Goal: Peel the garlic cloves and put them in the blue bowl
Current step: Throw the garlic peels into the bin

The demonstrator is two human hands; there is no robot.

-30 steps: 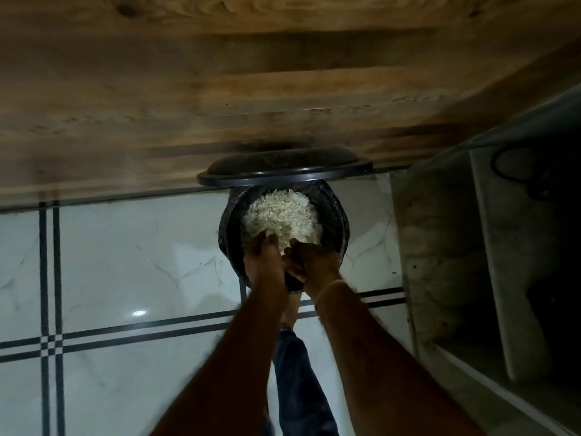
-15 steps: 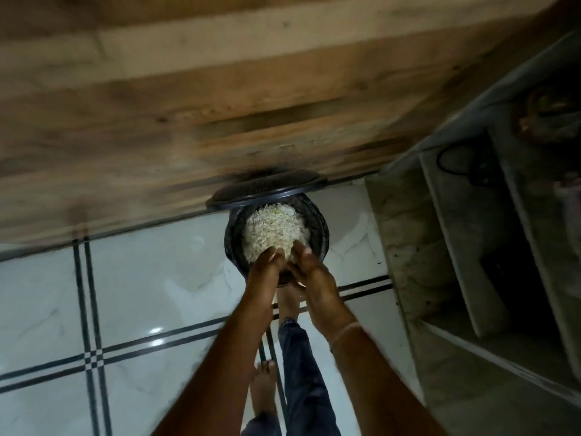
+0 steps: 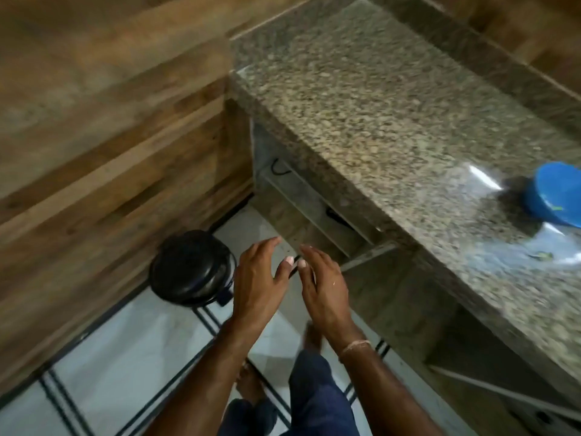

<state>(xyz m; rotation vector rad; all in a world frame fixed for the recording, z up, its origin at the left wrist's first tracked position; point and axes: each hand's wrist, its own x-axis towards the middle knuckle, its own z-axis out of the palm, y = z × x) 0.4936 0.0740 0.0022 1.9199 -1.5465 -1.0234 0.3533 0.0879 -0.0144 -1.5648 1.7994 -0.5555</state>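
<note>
Blue bowl [image 3: 555, 196] right on counter [image 3: 361, 99], contents unclear; black bin [image 3: 192, 268] left, lidded; left hand [image 3: 256, 278], right hand [image 3: 323, 284] splayed, empty.

The granite counter [image 3: 377, 105] offers open surface from its left end to the blue bowl [image 3: 556, 193] near the right edge. Below, a lidded black bin [image 3: 191, 269] stands on the floor [image 3: 125, 357] against the wooden wall [image 3: 94, 136], left of the counter's shelves [image 3: 314, 209].

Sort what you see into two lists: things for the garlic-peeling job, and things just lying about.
Job: blue bowl on the counter; left hand and right hand, both empty; black bin, lid shut, perhaps for peels.
Lying about: clear plastic beside the bowl; cable under the counter.
</note>
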